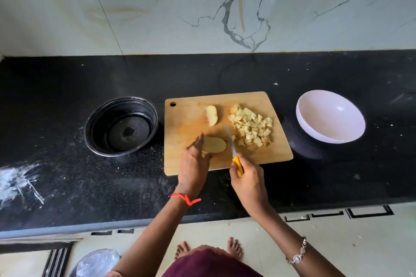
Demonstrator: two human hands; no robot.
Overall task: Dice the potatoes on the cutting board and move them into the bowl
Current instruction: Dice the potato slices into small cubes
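Observation:
A wooden cutting board [186, 119] lies on the black counter. My left hand [193, 166] presses a potato half [215, 144] flat on the board's near side. My right hand [248, 179] grips a yellow-handled knife [231, 145], its blade pointing away, just right of that half. Another potato piece [212, 115] lies further back. A heap of diced potato [252, 127] covers the board's right part. The white bowl [329, 117] stands right of the board, with nothing in it.
A black round pot [121, 126] with a little liquid sits left of the board. White powder smears [18, 183] mark the counter's near left. The marble wall rises behind. The counter's front edge is close to my body.

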